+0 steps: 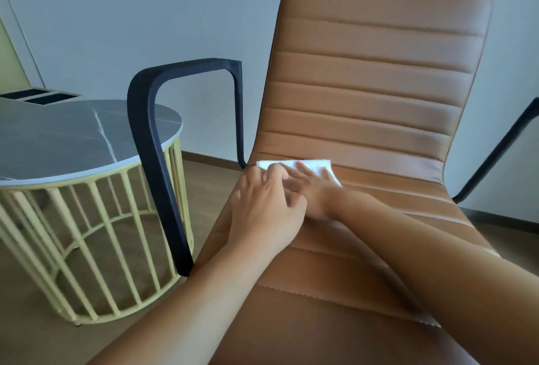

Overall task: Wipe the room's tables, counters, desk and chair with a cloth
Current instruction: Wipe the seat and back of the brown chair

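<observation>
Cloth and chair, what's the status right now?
Both hands flat on cloth: left hand, right hand. Cloth at seat crease of chair. Nothing in the way.

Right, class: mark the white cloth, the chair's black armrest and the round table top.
white cloth (309, 165): head view, on its bare far edge above the fingers.
black armrest (151, 143): head view, on its upright front bar.
round table top (73, 143): head view, on its grey marbled surface.

Pale grey-blue walls; wood-look floor; round marble-topped side table on a pale yellow slatted base, lit by soft daylight.
</observation>
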